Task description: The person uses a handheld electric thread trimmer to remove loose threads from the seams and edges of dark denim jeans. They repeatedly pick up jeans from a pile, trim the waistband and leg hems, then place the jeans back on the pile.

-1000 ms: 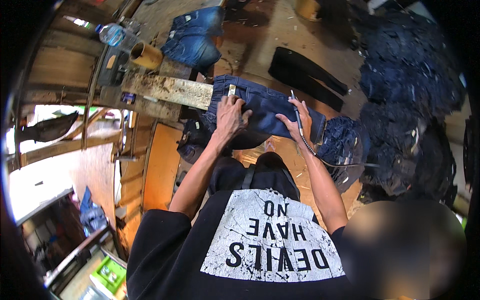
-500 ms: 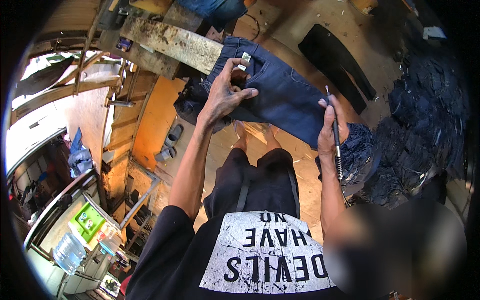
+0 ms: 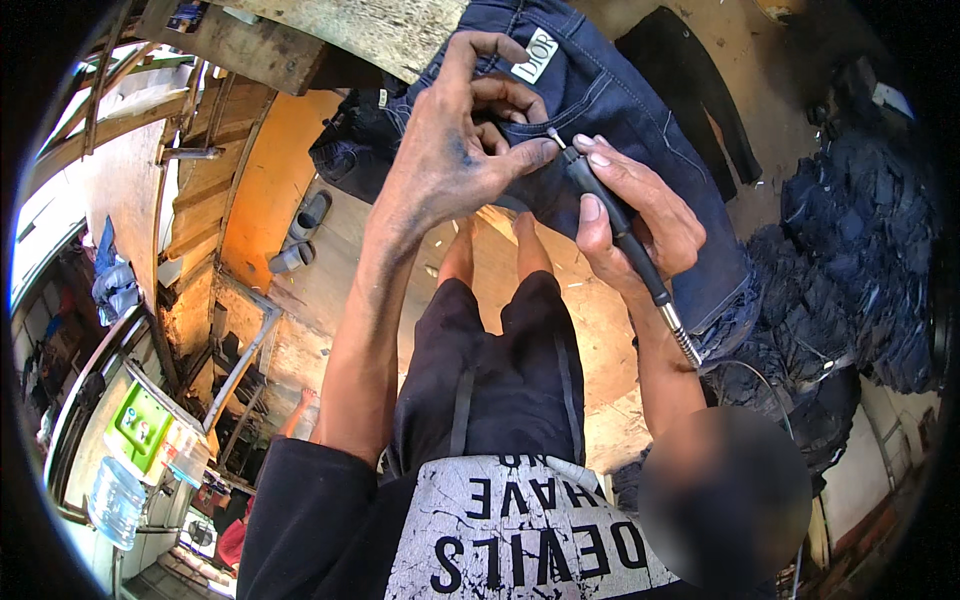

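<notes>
Dark blue jeans [image 3: 640, 150] with a white label on them lie over the end of a worn wooden board [image 3: 370, 35]. My left hand [image 3: 465, 140] is bent over the upper part of the jeans, thumb and curled fingers holding the denim at a curved pocket seam. A black rotary handpiece [image 3: 622, 222] with a thin pale tip and a spring-like metal sleeve is gripped in my right hand [image 3: 655, 215]. Its tip is at the pocket seam, just beyond my left thumb. A thin cable trails from the handpiece past my right forearm.
Black trousers [image 3: 690, 80] lie on the floor beyond the jeans. At the right is a large heap of dark garments [image 3: 840, 240]. Grey slippers [image 3: 300, 235] sit by an orange panel at left. Lower left stand a green tray [image 3: 140, 425] and a clear water jug [image 3: 115, 500].
My right hand has brought the handpiece left and up, from the far end of the jeans to the pocket seam. The view is closer to the jeans, and my left hand is now on the denim.
</notes>
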Action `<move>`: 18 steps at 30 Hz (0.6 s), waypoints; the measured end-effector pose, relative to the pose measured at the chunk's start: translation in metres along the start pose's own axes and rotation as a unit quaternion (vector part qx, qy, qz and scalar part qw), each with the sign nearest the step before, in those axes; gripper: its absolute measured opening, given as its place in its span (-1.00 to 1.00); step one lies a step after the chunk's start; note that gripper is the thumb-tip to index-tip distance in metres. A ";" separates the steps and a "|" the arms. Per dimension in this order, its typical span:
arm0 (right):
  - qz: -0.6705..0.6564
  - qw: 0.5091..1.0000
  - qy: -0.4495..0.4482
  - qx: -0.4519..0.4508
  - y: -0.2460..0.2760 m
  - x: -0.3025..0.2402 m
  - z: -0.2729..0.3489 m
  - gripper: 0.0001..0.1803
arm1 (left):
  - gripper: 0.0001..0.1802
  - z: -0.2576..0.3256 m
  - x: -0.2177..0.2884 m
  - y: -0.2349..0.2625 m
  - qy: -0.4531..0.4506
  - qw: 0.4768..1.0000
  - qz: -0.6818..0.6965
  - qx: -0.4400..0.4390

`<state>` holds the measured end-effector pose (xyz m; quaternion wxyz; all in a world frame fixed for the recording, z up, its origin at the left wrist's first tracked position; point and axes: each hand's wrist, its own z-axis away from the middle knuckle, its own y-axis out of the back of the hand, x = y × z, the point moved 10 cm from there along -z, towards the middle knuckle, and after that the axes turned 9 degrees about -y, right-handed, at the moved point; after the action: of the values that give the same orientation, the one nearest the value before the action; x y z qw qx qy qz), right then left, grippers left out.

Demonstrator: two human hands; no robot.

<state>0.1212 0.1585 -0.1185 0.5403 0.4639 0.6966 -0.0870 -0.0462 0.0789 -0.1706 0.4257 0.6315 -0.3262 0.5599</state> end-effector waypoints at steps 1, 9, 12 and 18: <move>0.003 1.000 0.004 -0.003 0.000 0.001 0.001 -0.65 | -0.17 0.000 0.000 0.000 0.004 1.000 0.008 -0.004; 0.010 1.000 0.013 0.002 -0.003 0.000 0.000 -0.68 | -0.12 0.003 -0.009 -0.003 0.120 0.982 0.143 -0.015; 0.006 1.000 0.012 -0.005 -0.004 0.000 -0.001 -0.68 | -0.10 0.003 -0.012 -0.004 0.123 0.981 0.148 -0.012; 0.015 1.000 -0.004 -0.006 -0.003 0.001 0.000 -0.67 | -0.12 0.004 -0.014 -0.003 0.117 0.984 0.137 -0.005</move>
<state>0.1194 0.1576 -0.1207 0.5467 0.4706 0.6883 -0.0768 -0.0441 0.0754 -0.1846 0.3835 0.5083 -0.3605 0.6816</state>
